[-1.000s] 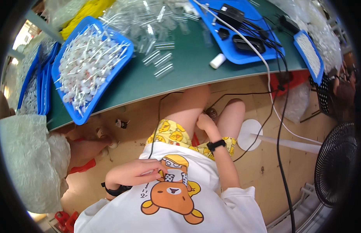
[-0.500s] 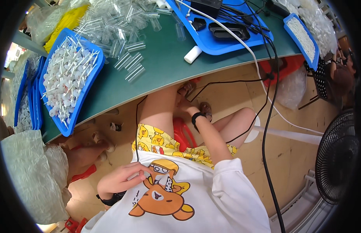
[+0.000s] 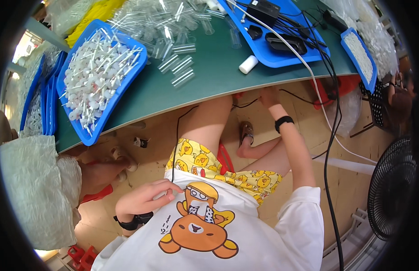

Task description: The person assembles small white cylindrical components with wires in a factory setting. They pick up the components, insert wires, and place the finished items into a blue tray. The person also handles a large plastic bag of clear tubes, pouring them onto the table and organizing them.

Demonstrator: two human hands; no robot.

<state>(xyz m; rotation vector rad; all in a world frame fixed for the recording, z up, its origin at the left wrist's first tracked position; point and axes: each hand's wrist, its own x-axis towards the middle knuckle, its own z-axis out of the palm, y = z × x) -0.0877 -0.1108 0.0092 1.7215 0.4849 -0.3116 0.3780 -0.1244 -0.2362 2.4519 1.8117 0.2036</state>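
Note:
My left hand (image 3: 157, 194) hovers at the front of my white shirt (image 3: 272, 244), fingers loosely curved and apart, with nothing visible in them. A thin black cable (image 3: 175, 144) hangs from the table edge and passes out of sight beside those fingers. My right hand (image 3: 269, 97) reaches to the near edge of the green table (image 3: 209, 81), its fingertips partly hidden beneath it. Another black cable (image 3: 294, 94) shows on both sides of the right hand, which appears closed around it. A white cylinder (image 3: 248, 64) lies on the table above that hand.
A blue tray (image 3: 138, 67) of small white stemmed parts overhangs the table's left edge. Clear plastic tubes (image 3: 182, 65) are scattered nearby. Another blue tray (image 3: 263, 54) carries black adapters and cables. Cables hang past my right arm; a black fan (image 3: 392, 189) stands right. Another person's leg (image 3: 99, 174) is at left.
My right hand has moved from low between my legs up and right to the table edge, drawing the cable along. The view has shifted slightly; my left hand keeps its pose.

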